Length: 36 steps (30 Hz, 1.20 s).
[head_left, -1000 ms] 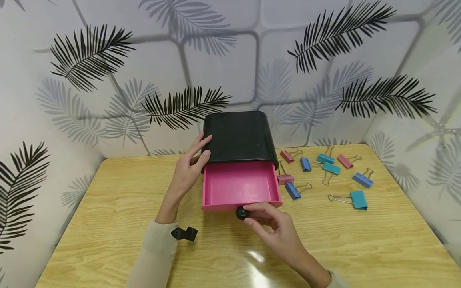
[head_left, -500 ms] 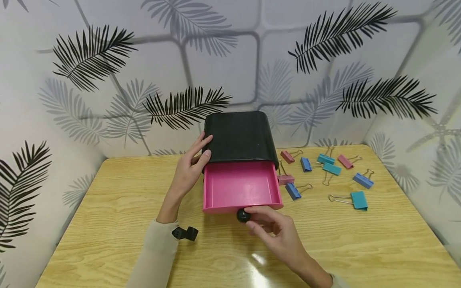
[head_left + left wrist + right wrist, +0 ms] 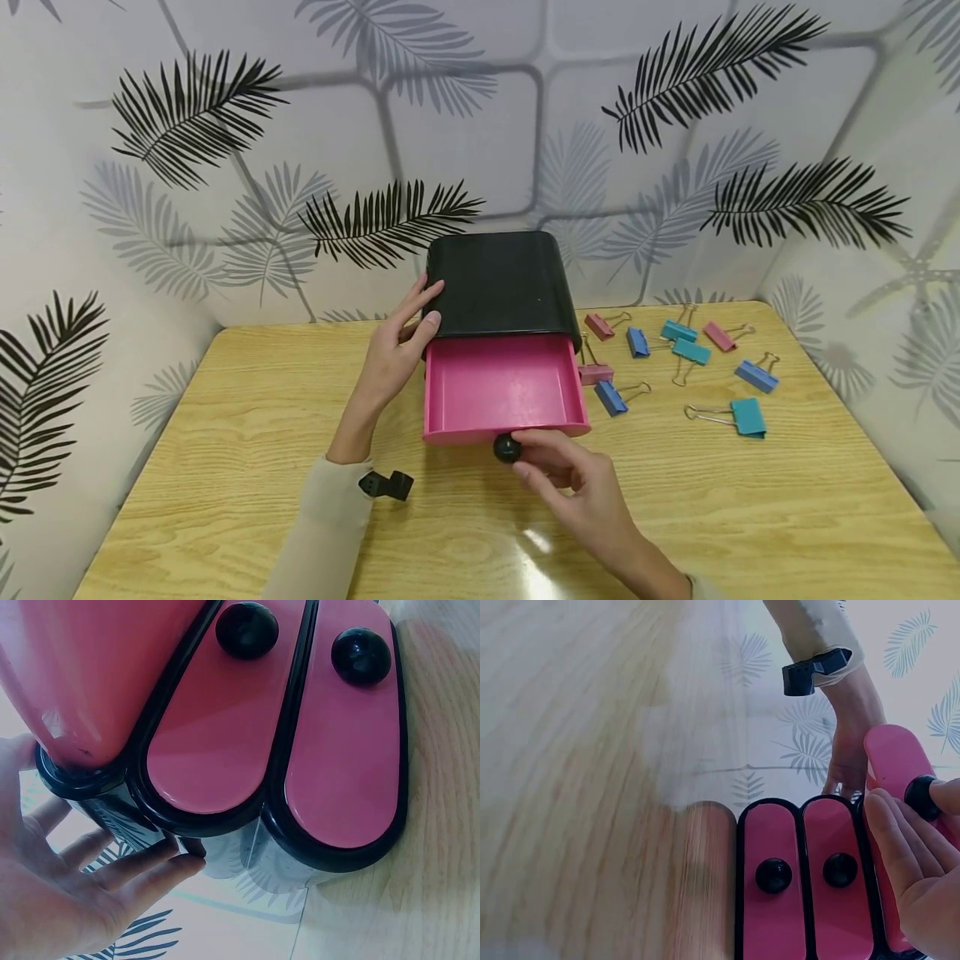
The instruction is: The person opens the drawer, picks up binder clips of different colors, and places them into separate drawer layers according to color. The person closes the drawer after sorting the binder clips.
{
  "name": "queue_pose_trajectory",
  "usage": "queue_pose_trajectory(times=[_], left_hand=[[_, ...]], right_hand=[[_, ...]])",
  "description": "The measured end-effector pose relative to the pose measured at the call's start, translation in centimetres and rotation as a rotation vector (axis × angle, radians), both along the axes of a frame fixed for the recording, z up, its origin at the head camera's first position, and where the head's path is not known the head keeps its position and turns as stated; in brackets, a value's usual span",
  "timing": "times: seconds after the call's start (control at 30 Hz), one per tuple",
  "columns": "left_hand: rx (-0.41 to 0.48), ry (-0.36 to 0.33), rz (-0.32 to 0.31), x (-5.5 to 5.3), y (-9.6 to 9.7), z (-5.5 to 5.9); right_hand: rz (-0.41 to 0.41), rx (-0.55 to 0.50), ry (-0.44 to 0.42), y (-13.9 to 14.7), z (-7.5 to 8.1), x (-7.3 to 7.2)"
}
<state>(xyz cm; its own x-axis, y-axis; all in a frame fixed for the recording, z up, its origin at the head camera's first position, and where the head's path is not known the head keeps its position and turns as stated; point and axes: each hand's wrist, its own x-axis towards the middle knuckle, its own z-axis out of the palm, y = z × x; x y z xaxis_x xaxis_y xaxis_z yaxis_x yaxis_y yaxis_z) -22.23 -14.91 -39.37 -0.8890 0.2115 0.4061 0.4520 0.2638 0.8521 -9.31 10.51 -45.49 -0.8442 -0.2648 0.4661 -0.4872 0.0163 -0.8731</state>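
A black drawer cabinet [image 3: 495,283] stands at the back of the table, its pink top drawer [image 3: 502,396] pulled out with a bare inside. My right hand [image 3: 588,496] pinches the round black knob [image 3: 507,448] of that drawer between thumb and fingers. On the cabinet's left side rests my left hand [image 3: 390,358], thumb at the top front edge. In the left wrist view its fingers [image 3: 142,870] lie fairly straight along the cabinet's side. Two lower drawers, a middle one [image 3: 214,742] and a bottom one [image 3: 345,765], sit closed, each with a black knob.
Several binder clips lie right of the cabinet, among them a large teal one [image 3: 747,417], a blue one [image 3: 611,398] close to the drawer and a pink one [image 3: 720,335]. A patterned wall [image 3: 465,150] rises behind the wooden table [image 3: 225,467].
The top drawer and the right hand on its knob have come very slightly toward me, early on. Over the last half second nothing visibly moves; the left hand stays on the cabinet.
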Motion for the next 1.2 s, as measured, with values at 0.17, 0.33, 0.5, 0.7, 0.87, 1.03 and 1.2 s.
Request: queue_pose_trajectory(times=[0.17, 0.33, 0.5, 0.7, 0.87, 1.03, 1.2], left_hand=[[-0.002, 0.017, 0.004, -0.7, -0.3, -1.1], [0.008, -0.002, -0.012, 0.5, 0.2, 0.6], [0.006, -0.012, -0.012, 0.9, 0.3, 1.2], [0.012, -0.004, -0.007, 0.9, 0.2, 1.2], [0.002, -0.01, 0.003, 1.0, 0.2, 1.1], [-0.006, -0.012, 0.009, 1.1, 0.1, 1.2], [-0.016, -0.005, 0.011, 1.2, 0.1, 1.3]], right_hand=[[0.019, -0.004, 0.018, 0.3, 0.4, 0.4], [0.006, 0.048, -0.029, 1.4, 1.5, 0.9], [-0.024, 0.067, -0.024, 2.9, 2.5, 1.1], [-0.111, 0.087, 0.011, 4.7, 3.6, 0.9], [-0.19, 0.109, 0.046, 5.7, 4.6, 0.1], [-0.238, 0.124, 0.081, 6.5, 5.3, -0.8], [-0.263, 0.097, 0.118, 6.9, 5.9, -1.8]])
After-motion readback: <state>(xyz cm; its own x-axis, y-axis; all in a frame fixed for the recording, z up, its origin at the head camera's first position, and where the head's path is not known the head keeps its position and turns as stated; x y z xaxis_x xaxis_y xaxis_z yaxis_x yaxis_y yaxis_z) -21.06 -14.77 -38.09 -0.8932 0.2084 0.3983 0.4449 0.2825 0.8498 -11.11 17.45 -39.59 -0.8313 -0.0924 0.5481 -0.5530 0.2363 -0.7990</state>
